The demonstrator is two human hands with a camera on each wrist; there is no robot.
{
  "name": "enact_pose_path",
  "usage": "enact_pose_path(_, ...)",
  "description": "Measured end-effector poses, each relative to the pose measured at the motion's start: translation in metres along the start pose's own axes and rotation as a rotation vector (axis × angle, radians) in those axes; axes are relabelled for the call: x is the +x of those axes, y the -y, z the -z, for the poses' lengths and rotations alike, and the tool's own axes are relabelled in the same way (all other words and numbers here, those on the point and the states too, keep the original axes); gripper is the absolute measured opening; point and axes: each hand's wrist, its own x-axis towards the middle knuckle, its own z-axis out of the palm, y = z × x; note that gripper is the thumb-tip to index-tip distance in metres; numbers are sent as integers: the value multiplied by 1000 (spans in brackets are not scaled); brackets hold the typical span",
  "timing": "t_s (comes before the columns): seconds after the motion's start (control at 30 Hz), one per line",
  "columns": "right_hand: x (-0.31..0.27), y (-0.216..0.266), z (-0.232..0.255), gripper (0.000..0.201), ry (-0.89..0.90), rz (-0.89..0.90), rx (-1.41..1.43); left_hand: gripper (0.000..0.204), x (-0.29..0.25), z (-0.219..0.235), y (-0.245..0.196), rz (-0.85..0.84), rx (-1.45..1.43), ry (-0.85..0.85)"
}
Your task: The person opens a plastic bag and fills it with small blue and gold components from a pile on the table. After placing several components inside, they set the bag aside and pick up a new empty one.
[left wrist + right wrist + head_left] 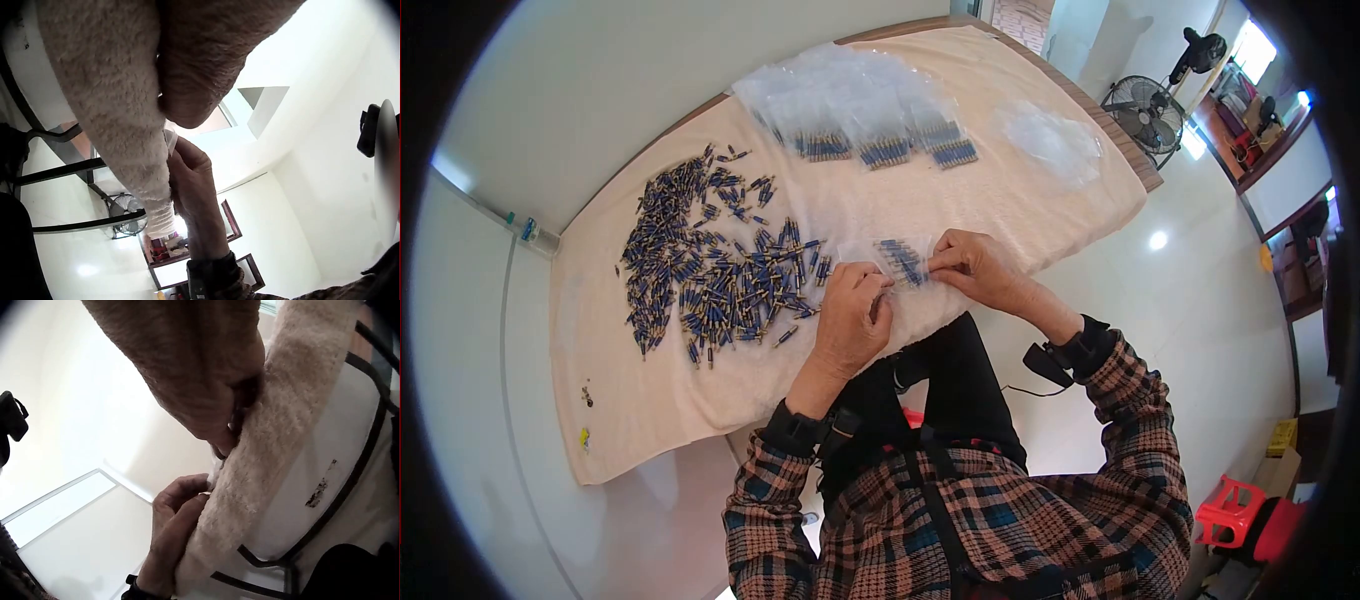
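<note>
Between the hands a small clear plastic bag (865, 250) lies on the cloth-covered table, with a row of blue plugs with gold-coloured ends (903, 262) inside. My left hand (852, 318) pinches the bag's near left side; the thumb and forefinger meet at the plastic in the right wrist view. At the bag's right edge my right hand (982, 268) pinches the plastic between thumb and fingers. In the left wrist view a bit of clear film (170, 139) shows by the right hand (195, 187). To the left spreads a large loose pile of the same plugs (745, 290).
Filled clear bags (840, 100) lie overlapping at the table's back. A stack of clear bags (1052, 140) lies at the far right. Small bits (586, 396) rest near the left edge of the cream cloth (670, 400). A fan (1145, 115) stands beyond the table.
</note>
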Motion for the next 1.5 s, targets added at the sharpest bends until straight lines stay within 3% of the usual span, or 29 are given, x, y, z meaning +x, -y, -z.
enact_pose_path(0.63, 3, 10, 5, 24, 63, -87, -6, 21, 1, 1, -1, 15, 8, 16)
enact_pose_path(0.87, 7, 14, 6, 34, 95, -9, -157, 23, 1, 0, 0, 5, 0, 13)
enact_pose_path(1.5, 7, 15, 5, 29, 99, -35, -169, 22, 1, 0, 1, 15, 10, 16)
